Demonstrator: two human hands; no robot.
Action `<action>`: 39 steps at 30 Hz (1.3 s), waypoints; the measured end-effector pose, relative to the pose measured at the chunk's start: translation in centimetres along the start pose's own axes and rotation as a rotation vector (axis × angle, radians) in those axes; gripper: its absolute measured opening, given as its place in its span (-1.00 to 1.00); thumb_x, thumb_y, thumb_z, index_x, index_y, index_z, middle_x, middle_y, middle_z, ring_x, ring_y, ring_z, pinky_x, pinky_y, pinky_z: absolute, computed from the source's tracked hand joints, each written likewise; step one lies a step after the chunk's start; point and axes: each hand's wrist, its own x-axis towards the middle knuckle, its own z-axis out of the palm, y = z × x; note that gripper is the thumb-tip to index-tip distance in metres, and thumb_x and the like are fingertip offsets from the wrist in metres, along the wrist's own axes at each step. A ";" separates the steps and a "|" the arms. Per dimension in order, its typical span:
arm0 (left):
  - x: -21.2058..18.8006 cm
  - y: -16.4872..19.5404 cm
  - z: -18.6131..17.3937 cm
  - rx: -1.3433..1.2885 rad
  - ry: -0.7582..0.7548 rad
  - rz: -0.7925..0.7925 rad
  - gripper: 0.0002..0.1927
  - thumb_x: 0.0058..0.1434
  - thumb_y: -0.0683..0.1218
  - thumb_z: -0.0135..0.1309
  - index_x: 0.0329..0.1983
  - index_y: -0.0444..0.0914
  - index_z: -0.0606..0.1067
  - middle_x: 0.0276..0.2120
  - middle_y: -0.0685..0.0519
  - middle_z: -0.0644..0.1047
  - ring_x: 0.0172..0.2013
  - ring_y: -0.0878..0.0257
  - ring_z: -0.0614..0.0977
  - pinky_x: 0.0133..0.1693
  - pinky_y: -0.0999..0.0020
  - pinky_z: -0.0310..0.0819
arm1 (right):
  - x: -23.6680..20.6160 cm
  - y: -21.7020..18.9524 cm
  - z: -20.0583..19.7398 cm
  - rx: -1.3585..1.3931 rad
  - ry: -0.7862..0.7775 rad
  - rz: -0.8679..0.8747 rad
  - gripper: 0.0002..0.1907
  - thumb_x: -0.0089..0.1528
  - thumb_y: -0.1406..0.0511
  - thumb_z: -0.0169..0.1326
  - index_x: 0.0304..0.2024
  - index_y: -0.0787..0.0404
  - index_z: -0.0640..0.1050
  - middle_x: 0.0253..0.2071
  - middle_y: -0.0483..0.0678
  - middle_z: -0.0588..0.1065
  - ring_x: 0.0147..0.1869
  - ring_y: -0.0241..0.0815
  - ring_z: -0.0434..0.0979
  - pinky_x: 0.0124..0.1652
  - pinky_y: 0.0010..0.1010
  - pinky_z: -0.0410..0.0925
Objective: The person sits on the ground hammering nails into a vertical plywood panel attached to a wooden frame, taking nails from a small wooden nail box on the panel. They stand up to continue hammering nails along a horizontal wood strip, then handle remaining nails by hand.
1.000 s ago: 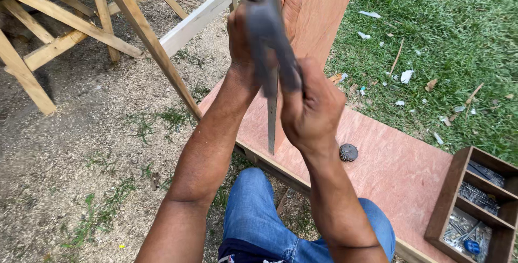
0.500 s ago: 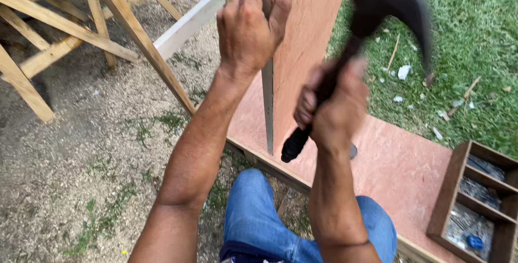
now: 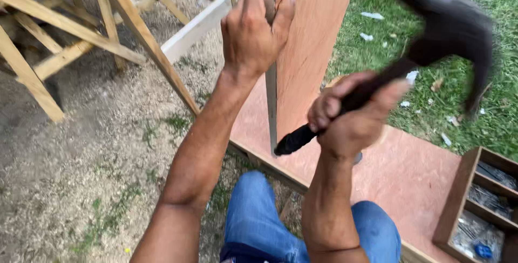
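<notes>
Gripping: left hand [image 3: 253, 36] round upright panel edge [image 3: 268, 74], right hand [image 3: 350, 114] clenching seemingly motion-blurred hammer [image 3: 431, 41].

Black hammer [image 3: 431, 41] at upper right; reddish-brown plywood panel [image 3: 313, 41] at top centre; blue jeans [image 3: 259, 225] at the bottom; green grass [image 3: 485, 117] right; pale tan timber frame [image 3: 65, 31] upper left.

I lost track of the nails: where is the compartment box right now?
In the head view the wooden compartment box sits at the lower right corner, on the right end of the reddish plywood board lying on the ground, beside the grass, below the raised hammer.
</notes>
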 end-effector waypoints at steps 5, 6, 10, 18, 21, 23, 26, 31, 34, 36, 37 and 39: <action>-0.3 -0.2 0.0 -0.016 -0.011 0.026 -0.62 0.43 0.07 0.18 -0.25 -0.35 0.45 -0.38 -0.21 0.55 -0.35 -0.17 0.66 -0.34 0.03 0.53 | 1.1 2.8 1.6 0.255 0.073 0.271 -0.27 0.29 -0.35 -0.39 -0.38 0.11 0.31 -0.74 -0.17 0.15 -0.78 -0.27 0.10 -0.77 -0.41 0.04; -0.4 -0.3 -0.1 -0.007 -0.017 0.026 -0.61 0.42 0.08 0.18 -0.24 -0.35 0.44 -0.38 -0.21 0.55 -0.35 -0.16 0.66 -0.34 0.03 0.53 | 1.5 3.4 2.0 -0.003 -0.063 0.242 -0.26 0.30 -0.36 -0.30 -0.36 0.15 0.34 -0.69 -0.13 0.20 -0.73 -0.23 0.16 -0.72 -0.36 0.11; -0.2 -0.7 0.1 -0.008 -0.032 -0.031 -0.62 0.40 0.08 0.21 -0.31 -0.31 0.45 -0.48 -0.15 0.54 -0.41 -0.14 0.64 -0.36 0.01 0.50 | 1.5 2.9 1.7 -0.022 0.082 0.327 -0.30 0.31 -0.34 -0.27 -0.33 0.12 0.35 -0.71 -0.10 0.18 -0.75 -0.20 0.13 -0.72 -0.32 0.10; -0.9 -1.0 0.3 0.070 -0.056 -0.020 -0.63 0.40 0.11 0.19 -0.27 -0.29 0.51 -0.46 -0.15 0.55 -0.45 -0.13 0.63 -0.41 0.02 0.48 | 1.2 3.9 2.1 -0.058 -0.175 0.220 -0.24 0.35 -0.36 -0.35 -0.40 0.16 0.28 -0.66 -0.13 0.15 -0.69 -0.24 0.13 -0.66 -0.32 0.09; -0.6 -1.1 0.2 0.030 -0.031 0.058 -0.57 0.45 0.15 0.16 -0.24 -0.32 0.46 -0.41 -0.16 0.53 -0.36 -0.16 0.63 -0.34 0.02 0.51 | 1.1 3.9 2.1 -0.069 -0.032 0.206 -0.28 0.33 -0.33 -0.32 -0.35 0.15 0.35 -0.68 -0.10 0.20 -0.73 -0.23 0.14 -0.70 -0.31 0.10; -0.3 -1.0 0.2 0.010 -0.011 0.062 -0.57 0.44 0.14 0.12 -0.24 -0.35 0.46 -0.42 -0.16 0.52 -0.38 -0.14 0.63 -0.34 0.03 0.51 | 0.4 3.0 1.6 0.177 0.008 0.059 -0.24 0.36 -0.34 -0.39 -0.33 0.17 0.35 -0.68 -0.09 0.20 -0.73 -0.21 0.13 -0.71 -0.33 0.08; -0.3 -0.6 0.3 0.008 -0.043 -0.010 -0.59 0.42 0.14 0.14 -0.31 -0.30 0.48 -0.47 -0.12 0.53 -0.41 -0.13 0.63 -0.35 0.00 0.49 | 0.7 2.7 1.6 0.285 -0.011 -0.067 -0.17 0.36 -0.38 -0.44 -0.32 0.21 0.35 -0.66 -0.10 0.17 -0.70 -0.17 0.11 -0.70 -0.28 0.10; -0.4 -0.8 0.2 -0.023 -0.082 -0.036 -0.60 0.37 0.13 0.18 -0.31 -0.30 0.50 -0.51 -0.13 0.53 -0.45 -0.11 0.63 -0.39 0.02 0.48 | 1.9 4.4 1.7 -0.066 -0.157 0.286 -0.24 0.33 -0.33 -0.32 -0.36 0.21 0.35 -0.68 -0.09 0.17 -0.71 -0.17 0.11 -0.70 -0.30 0.10; -0.4 -0.8 0.4 -0.004 0.013 0.050 -0.59 0.42 0.14 0.16 -0.23 -0.32 0.47 -0.40 -0.15 0.54 -0.36 -0.12 0.64 -0.33 0.04 0.52 | 2.0 4.9 1.1 0.235 -0.111 -0.005 -0.20 0.32 -0.36 -0.36 -0.34 0.21 0.35 -0.67 -0.07 0.18 -0.73 -0.17 0.12 -0.71 -0.30 0.10; -0.4 -0.7 0.4 -0.040 -0.011 0.004 -0.61 0.42 0.12 0.16 -0.25 -0.30 0.48 -0.41 -0.13 0.56 -0.36 -0.11 0.65 -0.34 0.05 0.53 | 2.0 5.1 0.9 0.293 -0.085 -0.057 -0.20 0.33 -0.37 -0.37 -0.33 0.21 0.34 -0.67 -0.09 0.18 -0.72 -0.17 0.12 -0.70 -0.30 0.09; -0.5 -0.6 0.5 -0.036 -0.019 0.014 -0.63 0.40 0.11 0.17 -0.27 -0.30 0.49 -0.44 -0.13 0.56 -0.40 -0.11 0.65 -0.37 0.05 0.51 | 1.9 5.1 0.9 0.270 -0.078 0.022 -0.21 0.34 -0.35 -0.37 -0.35 0.21 0.33 -0.67 -0.11 0.17 -0.71 -0.18 0.11 -0.70 -0.30 0.08; -0.3 -0.5 0.4 -0.041 -0.017 0.056 -0.65 0.36 0.09 0.18 -0.32 -0.28 0.51 -0.50 -0.12 0.56 -0.47 -0.11 0.64 -0.44 0.03 0.47 | 2.2 5.4 1.2 0.086 -0.132 0.105 -0.22 0.35 -0.34 -0.34 -0.36 0.22 0.32 -0.66 -0.11 0.18 -0.70 -0.20 0.12 -0.68 -0.31 0.09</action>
